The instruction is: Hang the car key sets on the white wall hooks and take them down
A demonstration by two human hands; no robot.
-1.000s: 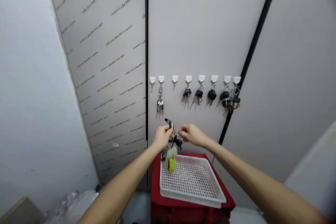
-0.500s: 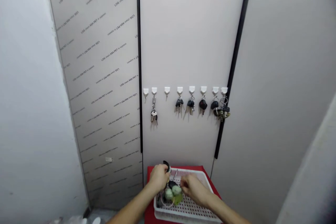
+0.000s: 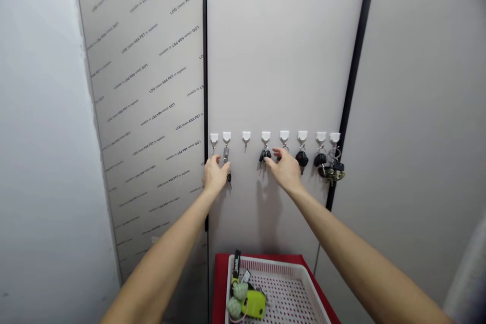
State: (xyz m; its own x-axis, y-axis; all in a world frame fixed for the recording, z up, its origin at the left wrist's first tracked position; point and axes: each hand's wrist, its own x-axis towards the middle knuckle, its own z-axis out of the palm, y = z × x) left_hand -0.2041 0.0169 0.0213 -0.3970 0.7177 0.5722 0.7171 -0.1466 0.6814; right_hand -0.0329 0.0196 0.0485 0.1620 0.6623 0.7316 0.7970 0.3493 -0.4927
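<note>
White hooks run in a row along the pale cabinet door, several with keys. My left hand (image 3: 215,174) is raised to the left end of the row, thumb and fingers apart, overlapping a bunch of keys (image 3: 229,178) on the second hook (image 3: 227,136). Whether it touches them I cannot tell. My right hand (image 3: 287,171) reaches up with thumb and fingers spread beside a bunch of dark keys (image 3: 265,154) on the fourth hook (image 3: 266,136). It partly covers the keys under the fifth hook (image 3: 284,135). Nothing shows in either grasp.
Below, a white perforated basket (image 3: 317,296) sits on a red surface (image 3: 220,288). In it lie a lime-green item (image 3: 255,305), pale green balls (image 3: 240,291) and a black strap (image 3: 237,264). More keys (image 3: 302,158) hang at the right. Black handles (image 3: 205,86) edge the door.
Both hands have risen from the basket to the row of hooks. The items in the basket now lie at its left side, and the view has shifted slightly.
</note>
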